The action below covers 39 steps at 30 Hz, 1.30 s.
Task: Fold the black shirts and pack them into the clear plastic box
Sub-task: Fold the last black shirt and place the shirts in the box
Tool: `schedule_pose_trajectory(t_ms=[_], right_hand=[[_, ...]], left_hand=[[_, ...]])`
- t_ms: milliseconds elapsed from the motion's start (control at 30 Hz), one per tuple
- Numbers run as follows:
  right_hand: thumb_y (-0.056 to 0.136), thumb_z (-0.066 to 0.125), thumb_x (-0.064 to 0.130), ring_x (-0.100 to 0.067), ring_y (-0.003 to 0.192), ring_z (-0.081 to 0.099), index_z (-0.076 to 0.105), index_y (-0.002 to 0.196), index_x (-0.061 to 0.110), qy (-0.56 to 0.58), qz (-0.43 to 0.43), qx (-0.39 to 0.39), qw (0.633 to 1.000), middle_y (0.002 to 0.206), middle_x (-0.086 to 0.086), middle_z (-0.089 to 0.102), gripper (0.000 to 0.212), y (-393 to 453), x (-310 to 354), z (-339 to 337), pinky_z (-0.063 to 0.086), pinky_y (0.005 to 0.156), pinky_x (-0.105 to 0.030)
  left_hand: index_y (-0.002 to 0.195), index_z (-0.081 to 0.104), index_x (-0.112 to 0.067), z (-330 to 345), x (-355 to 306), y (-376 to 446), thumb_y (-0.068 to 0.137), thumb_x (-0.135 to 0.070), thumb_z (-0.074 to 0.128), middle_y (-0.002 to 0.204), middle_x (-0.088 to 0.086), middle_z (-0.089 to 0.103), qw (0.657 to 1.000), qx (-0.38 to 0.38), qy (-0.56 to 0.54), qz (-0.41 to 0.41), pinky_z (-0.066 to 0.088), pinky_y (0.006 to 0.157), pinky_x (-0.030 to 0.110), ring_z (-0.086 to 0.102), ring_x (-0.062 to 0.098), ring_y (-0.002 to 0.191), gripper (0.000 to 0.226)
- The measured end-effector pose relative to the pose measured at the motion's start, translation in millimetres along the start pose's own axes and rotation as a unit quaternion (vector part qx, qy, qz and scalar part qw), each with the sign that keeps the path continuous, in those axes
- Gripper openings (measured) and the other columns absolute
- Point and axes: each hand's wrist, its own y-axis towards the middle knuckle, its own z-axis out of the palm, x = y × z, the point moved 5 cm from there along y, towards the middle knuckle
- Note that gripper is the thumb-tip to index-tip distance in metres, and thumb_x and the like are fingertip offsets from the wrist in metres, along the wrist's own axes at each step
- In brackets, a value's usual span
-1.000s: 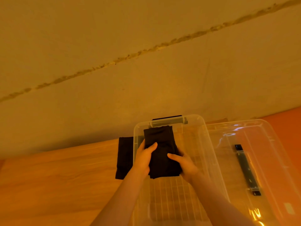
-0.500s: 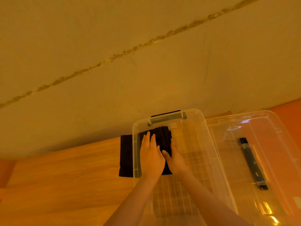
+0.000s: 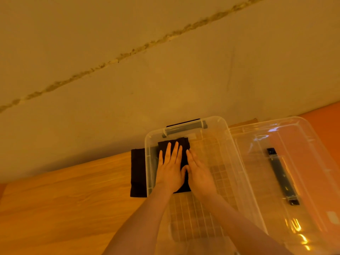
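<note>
Two flat, open hands, left hand [image 3: 170,170] and right hand [image 3: 199,173], are pressed on a folded shirt [image 3: 174,144] in the box's [image 3: 237,162] far-left corner. Another shirt [image 3: 138,172] is laid on the desk [image 3: 64,199] against the box's left wall.

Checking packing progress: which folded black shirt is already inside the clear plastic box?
The folded black shirt under both flat hands, in the box's far-left corner; the other one lies outside on the wooden table.
</note>
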Motion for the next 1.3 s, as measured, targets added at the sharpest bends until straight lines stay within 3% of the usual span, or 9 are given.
schedule_pose_trajectory(t_ms=[100, 200, 400, 567, 767, 867, 967, 1033, 1300], right_hand=[[0.097, 0.02, 0.041, -0.011, 0.14, 0.021, 0.009, 0.148, 0.021, 0.07, 0.056, 0.066, 0.994, 0.155, 0.005, 0.01, 0.056, -14.0, -14.1, 19.2, 0.023, 0.109, -0.019], [0.1, 0.027, 0.032, -0.014, 0.14, 0.024, 0.012, 0.148, 0.019, 0.132, 0.114, 0.046, 0.984, 0.156, 0.001, 0.014, 0.052, -16.2, -27.4, 17.1, 0.026, 0.11, -0.025], [0.094, 0.01, 0.033, -0.012, 0.14, -0.002, 0.013, 0.147, 0.01, -0.04, -0.022, -0.043, 0.998, 0.151, 0.0, 0.001, 0.058, 11.6, 13.8, -8.4, 0.005, 0.116, -0.032], [0.084, -0.009, 0.043, -0.012, 0.138, -0.018, -0.01, 0.141, 0.02, -0.126, -0.064, 0.038, 0.989, 0.148, 0.009, -0.014, 0.062, 31.0, 13.9, 20.9, -0.002, 0.118, -0.038], [0.073, -0.026, 0.055, -0.013, 0.136, -0.022, -0.016, 0.138, 0.021, -0.153, -0.039, 0.065, 0.985, 0.148, 0.008, -0.019, 0.074, 31.4, 2.6, 27.7, -0.012, 0.111, -0.034], [0.081, -0.019, 0.055, -0.014, 0.138, -0.019, -0.011, 0.14, 0.017, -0.151, -0.018, 0.05, 0.987, 0.148, 0.004, -0.016, 0.071, 25.8, 8.2, 20.4, -0.009, 0.112, -0.037], [0.094, 0.016, 0.041, -0.021, 0.139, 0.017, 0.025, 0.142, 0.007, -0.194, -0.023, -0.04, 0.98, 0.151, -0.008, 0.024, 0.06, 2.7, 17.2, 11.1, 0.013, 0.116, -0.042], [0.09, 0.028, 0.034, -0.023, 0.138, 0.027, 0.038, 0.138, 0.008, -0.21, -0.04, -0.052, 0.976, 0.144, -0.009, 0.04, 0.056, -15.0, 20.7, 18.1, 0.014, 0.112, -0.041], [0.088, 0.03, 0.034, -0.014, 0.143, -0.001, 0.024, 0.141, 0.014, -0.251, -0.026, 0.02, 0.967, 0.146, -0.004, 0.033, 0.057, -40.8, -6.2, 36.2, 0.004, 0.109, -0.039]], left_hand=[[0.139, -0.023, -0.017, 5.6, 1.3, 2.3, 0.093, -0.049, 0.007, 0.149, 0.001, -0.03, 1.0, 0.013, 0.004, 0.002, -0.015, 0.113, 0.046, -0.034, 0.023, 0.133, 0.063], [0.144, -0.017, -0.014, -4.1, -3.9, 6.0, 0.097, -0.048, 0.014, 0.151, 0.002, -0.028, 0.999, 0.026, -0.001, 0.02, -0.015, 0.112, 0.045, -0.035, 0.022, 0.131, 0.066], [0.146, -0.012, -0.011, -33.7, 15.2, 5.3, 0.1, -0.033, 0.026, 0.154, 0.007, -0.022, 0.999, -0.019, 0.027, 0.003, -0.014, 0.113, 0.041, -0.026, 0.024, 0.138, 0.063], [0.146, -0.013, -0.012, -32.1, 22.5, 16.2, 0.1, -0.038, 0.022, 0.15, 0.004, -0.028, 0.988, 0.03, 0.139, 0.061, -0.016, 0.111, 0.044, -0.025, 0.02, 0.14, 0.063], [0.143, -0.02, -0.012, -27.5, 25.3, 23.0, 0.099, -0.047, 0.015, 0.136, 0.007, -0.04, 0.975, 0.057, 0.2, 0.073, -0.017, 0.11, 0.048, -0.028, 0.022, 0.138, 0.067], [0.142, -0.022, -0.008, -35.7, 21.5, 18.1, 0.099, -0.043, 0.018, 0.142, 0.007, -0.037, 0.979, 0.051, 0.192, 0.054, -0.019, 0.108, 0.048, -0.028, 0.023, 0.138, 0.067], [0.135, -0.028, -0.004, -41.9, 16.1, -3.9, 0.1, -0.035, 0.022, 0.141, 0.011, -0.037, 0.989, 0.016, 0.147, 0.009, -0.021, 0.106, 0.044, -0.034, 0.025, 0.131, 0.068], [0.131, -0.029, -0.002, -35.4, 9.3, -26.1, 0.1, -0.033, 0.023, 0.135, 0.014, -0.04, 0.99, 0.024, 0.136, -0.003, -0.022, 0.103, 0.043, -0.037, 0.028, 0.126, 0.068], [0.143, -0.018, -0.004, -14.7, 8.7, -28.6, 0.095, -0.035, 0.039, 0.151, 0.012, -0.027, 0.982, 0.135, 0.127, 0.025, -0.009, 0.114, 0.039, -0.023, 0.026, 0.14, 0.081]])
